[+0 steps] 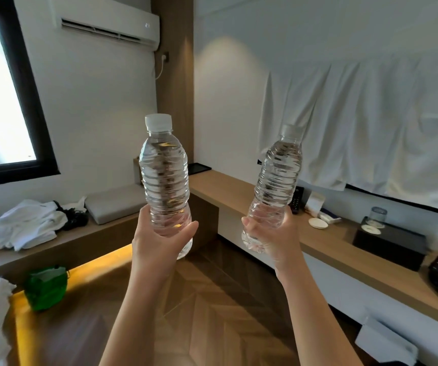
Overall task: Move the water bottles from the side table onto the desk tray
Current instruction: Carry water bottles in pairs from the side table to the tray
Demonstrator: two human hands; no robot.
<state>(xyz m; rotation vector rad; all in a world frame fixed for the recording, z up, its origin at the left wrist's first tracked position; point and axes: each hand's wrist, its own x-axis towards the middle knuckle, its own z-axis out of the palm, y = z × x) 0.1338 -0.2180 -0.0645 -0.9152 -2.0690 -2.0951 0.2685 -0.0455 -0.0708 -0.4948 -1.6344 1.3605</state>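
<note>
Right, two clear, ribbed water bottles, white-capped and full, both up in the air before me. The left bottle (pixel 163 175) stands upright, my left hand (pixel 157 244) wrapped round its lower body. The right bottle (pixel 277 180) leans its cap rightward, my right hand (pixel 276 239) clamped round its base. Beyond them runs the wooden desk (pixel 239 191), the dark tray (pixel 198 167) at its far end. The air conditioner (pixel 107 21) display reads 21.

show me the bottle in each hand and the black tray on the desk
left-hand bottle (pixel 163 178): head view, ribbed middle of its body
right-hand bottle (pixel 278 180): head view, ribbed middle of its body
black tray (pixel 200 167): head view, bare dark surface near its rim
</note>
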